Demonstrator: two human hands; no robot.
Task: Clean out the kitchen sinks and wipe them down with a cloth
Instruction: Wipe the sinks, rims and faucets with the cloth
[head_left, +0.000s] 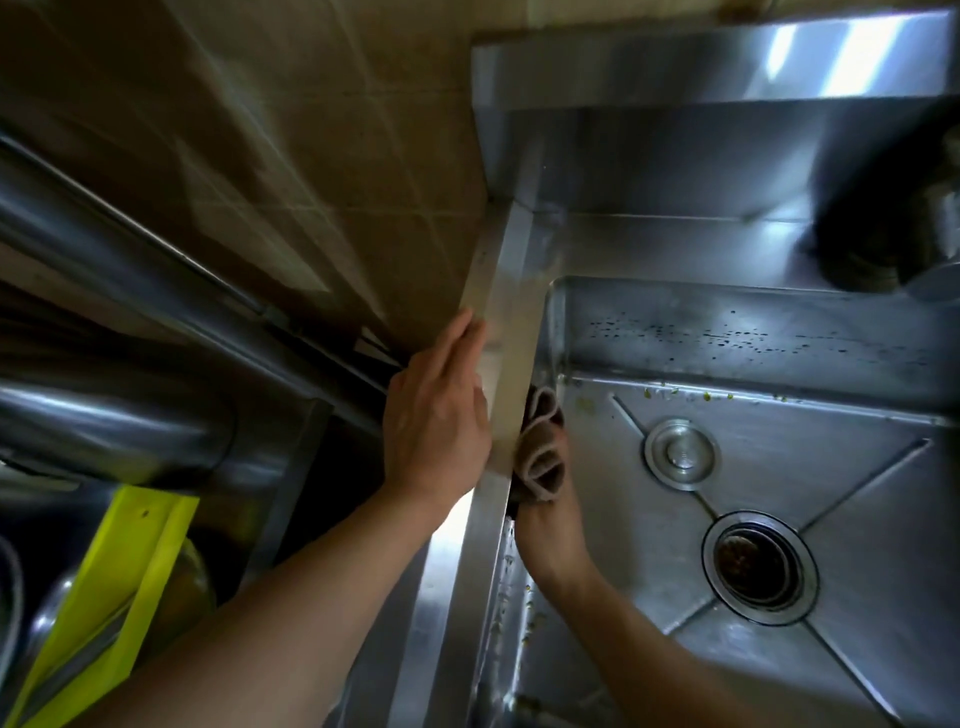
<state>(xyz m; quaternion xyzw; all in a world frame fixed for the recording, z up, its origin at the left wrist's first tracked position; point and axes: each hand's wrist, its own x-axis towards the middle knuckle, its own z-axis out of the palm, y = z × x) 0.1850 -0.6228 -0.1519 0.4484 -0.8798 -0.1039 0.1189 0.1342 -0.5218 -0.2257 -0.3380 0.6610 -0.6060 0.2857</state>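
Observation:
A stainless steel sink (779, 343) fills the right half of the view, with green food specks along its back and left walls. Its floor has a round drain (759, 566) holding dark debris and a smaller capped outlet (681, 453). My left hand (436, 415) rests flat with straight fingers on the outer side of the sink's left rim (511, 364). My right hand (545, 530) is inside the basin and grips a folded brown cloth (543, 447), pressed against the inner left wall just below the rim.
A steel backsplash (701, 62) rises behind the sink. A dark round object (883, 218) sits on the back ledge at right. Left of the sink are large steel pots (104, 415), a yellow-green frame (119, 582) and a tiled wall (311, 156).

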